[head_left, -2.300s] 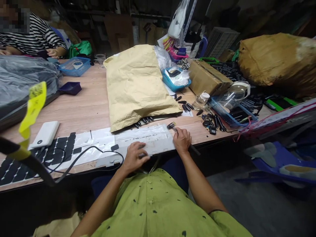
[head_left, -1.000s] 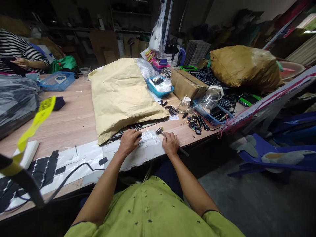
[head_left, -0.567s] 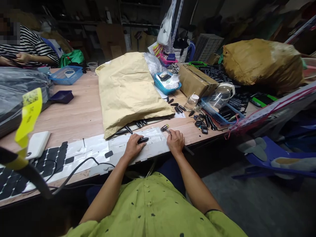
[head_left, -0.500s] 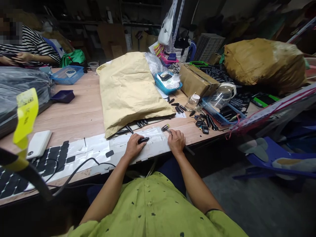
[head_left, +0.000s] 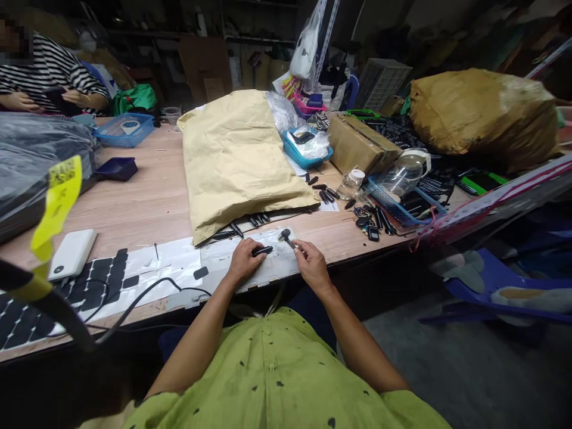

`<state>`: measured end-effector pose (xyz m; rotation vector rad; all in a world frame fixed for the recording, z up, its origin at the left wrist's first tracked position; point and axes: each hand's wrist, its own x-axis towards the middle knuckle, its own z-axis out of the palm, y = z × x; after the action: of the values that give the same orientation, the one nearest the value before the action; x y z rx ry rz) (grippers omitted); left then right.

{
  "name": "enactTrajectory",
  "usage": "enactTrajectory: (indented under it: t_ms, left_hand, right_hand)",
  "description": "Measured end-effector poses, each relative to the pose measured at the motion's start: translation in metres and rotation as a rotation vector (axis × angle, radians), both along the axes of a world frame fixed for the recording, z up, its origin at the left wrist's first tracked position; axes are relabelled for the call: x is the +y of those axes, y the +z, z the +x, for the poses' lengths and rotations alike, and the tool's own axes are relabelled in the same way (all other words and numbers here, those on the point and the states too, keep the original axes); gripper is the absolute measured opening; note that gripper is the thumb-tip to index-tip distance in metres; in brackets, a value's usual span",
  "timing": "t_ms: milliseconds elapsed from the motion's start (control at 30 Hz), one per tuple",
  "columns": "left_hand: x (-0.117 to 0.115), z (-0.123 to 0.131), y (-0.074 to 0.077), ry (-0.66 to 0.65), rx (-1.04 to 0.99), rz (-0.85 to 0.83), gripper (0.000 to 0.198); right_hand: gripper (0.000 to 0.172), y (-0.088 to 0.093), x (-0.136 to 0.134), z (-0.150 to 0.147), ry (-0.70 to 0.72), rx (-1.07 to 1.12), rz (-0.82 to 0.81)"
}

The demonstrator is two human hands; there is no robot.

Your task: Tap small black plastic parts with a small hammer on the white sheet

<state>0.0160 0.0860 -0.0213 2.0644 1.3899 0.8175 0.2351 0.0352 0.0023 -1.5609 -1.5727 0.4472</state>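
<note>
While the left hand (head_left: 243,261) lies low at the near edge of the table, its fingers are closed around a black piece (head_left: 263,251), and one end of this piece shows beyond the fingertips, pointing to the right hand (head_left: 311,266). The right hand is also mostly closed; it grips the handle of a small hammer (head_left: 285,236) between the thumb and the fingers. The dark hammer head is ahead and to the left of the right hand, near the black piece but apart from it. Under both is a pale board (head_left: 268,275); whether the hammer head touches it, I cannot say from this view.

Ahead of the left hand stands a large paper bag (head_left: 243,158), and more black pieces (head_left: 259,220) lie at its lower edge. To the left of the left hand are a black pad (head_left: 201,273), just beside the board, and, farther off, a white box (head_left: 74,253). Beyond the right hand, to its right, there are a jar (head_left: 350,186) and a blue basket (head_left: 388,202).
</note>
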Motion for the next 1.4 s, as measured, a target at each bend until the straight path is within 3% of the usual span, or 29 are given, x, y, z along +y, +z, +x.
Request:
enactTrajectory:
  t_ms: [533,767,833,1000,1133,1267,1400]
  left_hand:
    - [0.0,0.011,0.005,0.032,-0.002,-0.047,0.014]
    - [0.0,0.012,0.003,0.045,-0.03,-0.053,0.012]
    - [0.0,0.012,0.003,0.055,-0.041,-0.059,0.017]
    - [-0.002,0.012,0.001,0.11,-0.111,-0.1,0.05]
    - [-0.002,0.013,0.0,0.117,-0.13,-0.094,0.058]
    - [-0.002,0.012,0.0,0.095,-0.132,-0.11,0.054]
    - [-0.002,0.01,0.001,0.079,-0.13,-0.119,0.041]
  right_hand:
    - [0.036,0.012,-0.011,-0.022,0.068,-0.244,-0.039]
    - [0.036,0.023,-0.011,-0.025,0.089,-0.217,-0.005]
    - [0.036,0.026,-0.012,-0.029,0.116,-0.219,0.004]
    - [0.036,0.026,-0.013,-0.036,0.142,-0.28,-0.003]
    - [0.036,0.02,-0.013,-0.036,0.158,-0.333,-0.045]
    - [0.036,0.018,-0.007,-0.027,0.097,-0.299,-0.012]
    - [0.035,0.014,0.007,-0.001,-0.07,-0.306,0.022]
